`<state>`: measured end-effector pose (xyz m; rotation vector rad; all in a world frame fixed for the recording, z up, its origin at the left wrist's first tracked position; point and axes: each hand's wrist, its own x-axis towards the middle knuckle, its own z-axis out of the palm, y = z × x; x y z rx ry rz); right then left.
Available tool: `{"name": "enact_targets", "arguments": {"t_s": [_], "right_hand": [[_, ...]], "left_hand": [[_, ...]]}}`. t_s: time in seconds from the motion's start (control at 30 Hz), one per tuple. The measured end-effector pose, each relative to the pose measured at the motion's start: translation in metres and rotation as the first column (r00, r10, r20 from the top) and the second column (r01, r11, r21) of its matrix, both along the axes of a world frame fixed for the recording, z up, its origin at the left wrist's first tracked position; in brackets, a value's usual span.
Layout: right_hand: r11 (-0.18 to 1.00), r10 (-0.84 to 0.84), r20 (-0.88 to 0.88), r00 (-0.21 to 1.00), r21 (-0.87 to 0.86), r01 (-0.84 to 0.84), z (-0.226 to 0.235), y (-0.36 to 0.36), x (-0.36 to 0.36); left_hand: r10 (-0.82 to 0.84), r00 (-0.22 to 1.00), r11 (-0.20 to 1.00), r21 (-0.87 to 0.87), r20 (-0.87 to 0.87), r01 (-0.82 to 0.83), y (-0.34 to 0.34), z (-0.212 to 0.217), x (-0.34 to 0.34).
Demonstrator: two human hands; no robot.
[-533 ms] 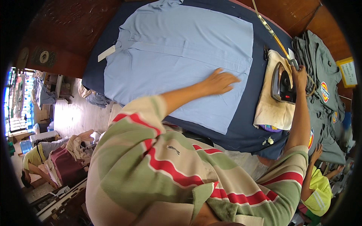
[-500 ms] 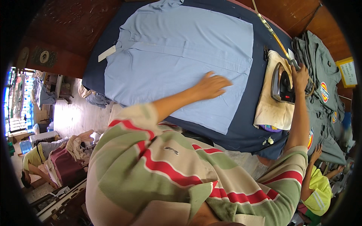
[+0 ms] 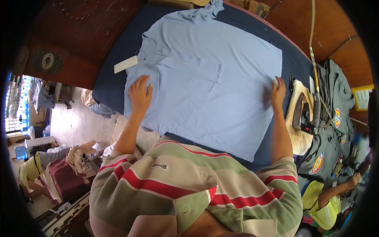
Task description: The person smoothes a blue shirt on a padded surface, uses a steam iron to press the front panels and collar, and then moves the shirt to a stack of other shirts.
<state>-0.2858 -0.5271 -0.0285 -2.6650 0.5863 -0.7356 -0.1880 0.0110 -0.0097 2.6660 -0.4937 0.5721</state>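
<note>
A light blue shirt (image 3: 205,85) lies spread on the dark blue table cover (image 3: 112,75), its collar to the left and its hem to the right. From the collar sticks out a white blank tag (image 3: 125,64). My left hand (image 3: 140,94) rests on the shirt just below the collar, fingers spread, holding nothing. Over at the hem my right hand (image 3: 278,93) has its fingers apart at the fabric's edge, with no cloth visibly pinched. To the right of that hand an iron (image 3: 304,114) stands on a folded cream cloth (image 3: 299,144), with neither hand on it.
Dark grey garments (image 3: 335,85) with patches are heaped beyond the iron. A cord (image 3: 312,37) hangs down to the iron. Brown wooden panels (image 3: 75,35) border the table's far side. At lower right is a person in yellow (image 3: 325,207); another person (image 3: 29,170) bends at lower left.
My right hand has let go of the iron and moved left to the shirt's hem. My left hand has slid from the shirt's middle toward the collar.
</note>
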Motion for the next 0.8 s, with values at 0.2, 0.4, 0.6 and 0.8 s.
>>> {"name": "enact_targets", "arguments": {"t_s": [0.2,0.4,0.6,0.8], "right_hand": [[0.991,-0.068,-0.112,0.991,0.108,0.08,-0.021,-0.116,0.053],[0.981,-0.145,-0.308,0.94,0.078,0.177,-0.027,-0.15,0.111],[0.958,-0.205,-0.358,0.911,0.115,0.261,-0.025,-0.159,0.15],[0.965,-0.23,-0.266,0.936,0.062,0.255,-0.014,-0.156,0.175]], "left_hand": [[-0.019,0.998,1.0,0.01,-0.053,0.02,0.001,0.01,0.155],[0.067,0.951,0.988,0.156,-0.301,-0.021,-0.051,0.0,0.292],[0.23,0.916,0.906,0.416,-0.33,-0.078,-0.112,-0.009,0.348],[0.198,0.891,0.909,0.416,-0.408,-0.012,-0.129,0.011,0.372]]}}
